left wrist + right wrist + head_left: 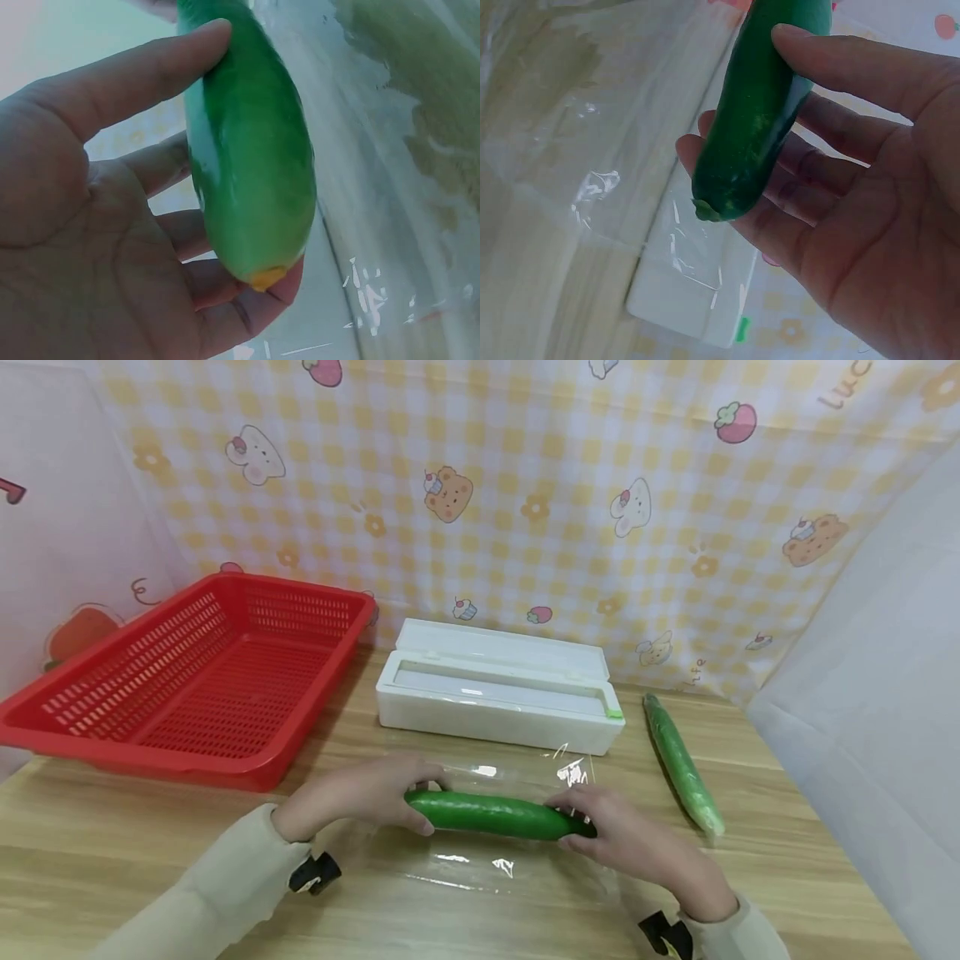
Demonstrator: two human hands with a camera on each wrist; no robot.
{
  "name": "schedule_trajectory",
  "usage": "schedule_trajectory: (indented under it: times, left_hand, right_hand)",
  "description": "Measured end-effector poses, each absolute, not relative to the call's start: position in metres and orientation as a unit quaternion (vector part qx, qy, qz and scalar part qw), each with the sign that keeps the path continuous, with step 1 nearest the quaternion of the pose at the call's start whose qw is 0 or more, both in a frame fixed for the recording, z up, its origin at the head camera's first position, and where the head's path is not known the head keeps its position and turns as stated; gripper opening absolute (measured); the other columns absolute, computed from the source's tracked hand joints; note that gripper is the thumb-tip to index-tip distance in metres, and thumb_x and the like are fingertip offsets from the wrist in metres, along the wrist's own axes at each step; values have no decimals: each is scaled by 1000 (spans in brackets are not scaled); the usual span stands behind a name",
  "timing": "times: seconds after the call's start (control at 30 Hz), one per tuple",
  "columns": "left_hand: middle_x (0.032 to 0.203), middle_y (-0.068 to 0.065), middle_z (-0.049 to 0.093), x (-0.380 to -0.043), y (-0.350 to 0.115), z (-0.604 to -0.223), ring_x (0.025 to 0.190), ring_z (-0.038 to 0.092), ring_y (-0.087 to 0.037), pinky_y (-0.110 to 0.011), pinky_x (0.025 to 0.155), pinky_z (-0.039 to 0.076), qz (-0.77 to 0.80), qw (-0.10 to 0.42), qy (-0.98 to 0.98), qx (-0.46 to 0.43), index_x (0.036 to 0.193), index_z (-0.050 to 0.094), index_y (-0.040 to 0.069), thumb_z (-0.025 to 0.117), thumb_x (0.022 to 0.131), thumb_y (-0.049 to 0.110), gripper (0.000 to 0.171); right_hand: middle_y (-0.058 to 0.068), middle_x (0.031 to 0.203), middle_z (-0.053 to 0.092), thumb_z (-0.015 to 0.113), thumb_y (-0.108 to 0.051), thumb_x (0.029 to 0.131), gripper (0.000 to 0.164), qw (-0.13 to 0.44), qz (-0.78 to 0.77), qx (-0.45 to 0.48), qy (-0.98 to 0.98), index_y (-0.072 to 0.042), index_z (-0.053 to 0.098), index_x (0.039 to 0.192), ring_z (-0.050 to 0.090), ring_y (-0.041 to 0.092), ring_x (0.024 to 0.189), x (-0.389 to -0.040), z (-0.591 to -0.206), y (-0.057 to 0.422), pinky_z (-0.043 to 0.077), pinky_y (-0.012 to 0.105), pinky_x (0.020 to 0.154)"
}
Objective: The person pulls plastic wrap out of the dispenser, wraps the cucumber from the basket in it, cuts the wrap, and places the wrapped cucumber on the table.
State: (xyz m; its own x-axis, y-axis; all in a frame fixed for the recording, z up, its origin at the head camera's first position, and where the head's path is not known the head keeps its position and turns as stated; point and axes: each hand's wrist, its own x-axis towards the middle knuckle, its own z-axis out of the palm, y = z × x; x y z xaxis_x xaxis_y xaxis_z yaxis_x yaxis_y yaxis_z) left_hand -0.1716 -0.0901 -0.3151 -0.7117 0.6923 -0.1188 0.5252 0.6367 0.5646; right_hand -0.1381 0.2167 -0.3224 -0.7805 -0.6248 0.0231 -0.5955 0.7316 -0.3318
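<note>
A green cucumber (487, 816) lies crosswise between both hands, over a sheet of clear plastic film (465, 867) spread on the table. My left hand (382, 793) grips its left end, thumb on the near side and fingers behind. In the left wrist view, the cucumber (255, 172) shows a pale tip with a small yellow-orange remnant. At the darker right end, my right hand (618, 831) holds it between thumb and fingers. The right wrist view shows the stem end of the cucumber (757, 127) against the fingers.
Behind the film stands a white film dispenser box (495, 718) with its lid raised. Another cucumber (678, 760), looking wrapped in film, lies at the right. A red perforated basket (225, 693) sits at the left on the wooden table (90, 852). A patterned curtain hangs behind.
</note>
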Motion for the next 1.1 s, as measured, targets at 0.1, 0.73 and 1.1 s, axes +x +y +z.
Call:
schedule_trajectory:
  times: [0.1, 0.73, 1.1]
  left_hand:
    - [100, -4, 59, -172, -93, -318, 91, 54, -17, -36, 75, 46, 266, 168, 887, 338, 119, 60, 12, 76, 75, 19, 47]
    - [104, -6, 60, -173, -93, -333, 96, 56, -21, -42, 81, 46, 263, 170, 894, 321, 121, 58, 15, 77, 75, 19, 50]
    - [101, -5, 57, -170, -90, -332, 93, 53, -20, -41, 76, 46, 254, 178, 898, 312, 121, 58, 16, 78, 73, 16, 52]
  right_hand:
    - [0, 110, 63, 67, -17, 84, 36, 52, -166, -327, 929, -9, 60, 118, 58, 16, 99, -138, -324, 216, 49, 37, 85]
    - [11, 120, 62, 68, -15, 81, 41, 51, -168, -322, 930, -6, 59, 120, 51, 38, 119, -140, -341, 215, 42, 51, 96]
    - [7, 119, 60, 69, -16, 81, 43, 67, -161, -317, 932, -8, 58, 122, 56, 28, 112, -139, -343, 213, 46, 46, 93]
